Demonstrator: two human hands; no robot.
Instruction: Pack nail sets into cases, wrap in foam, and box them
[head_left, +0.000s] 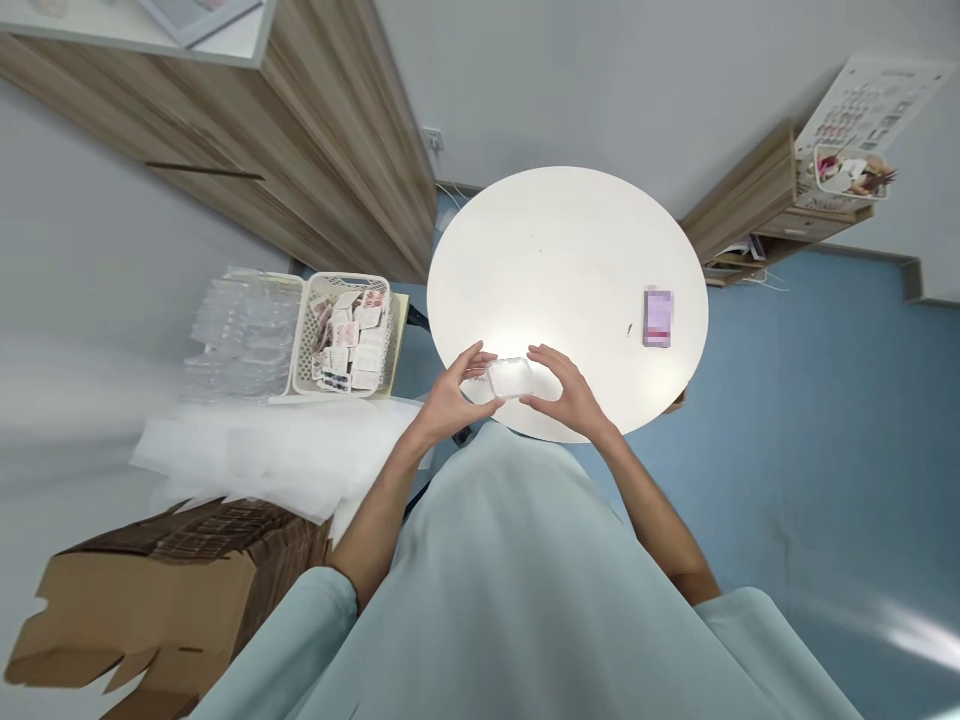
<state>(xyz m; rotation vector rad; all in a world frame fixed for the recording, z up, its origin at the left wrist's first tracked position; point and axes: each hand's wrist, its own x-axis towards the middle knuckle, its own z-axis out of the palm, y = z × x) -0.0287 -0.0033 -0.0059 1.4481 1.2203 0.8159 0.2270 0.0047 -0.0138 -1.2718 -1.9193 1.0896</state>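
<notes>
Between my two hands is a small clear plastic box (511, 378), over the near edge of the round white table (562, 240). My left hand (450, 400) curls around its left end, thumb at the near side and fingers at the far side. On the opposite end, my right hand (571, 398) has its thumb and fingertips at the box's near and far corners. Glare on the clear plastic hides whether anything lies inside. A small purple and pink pack (658, 320), partly pixelated, lies toward the table's right side.
Left of the table stands a white basket (303, 345) of small printed packets, beside stacked clear plastic trays (240, 335). White sheets (277, 440) and flattened cardboard boxes (150, 610) are nearer me. A wooden cabinet (330, 130) rises at back left, a shelf unit (765, 200) at right.
</notes>
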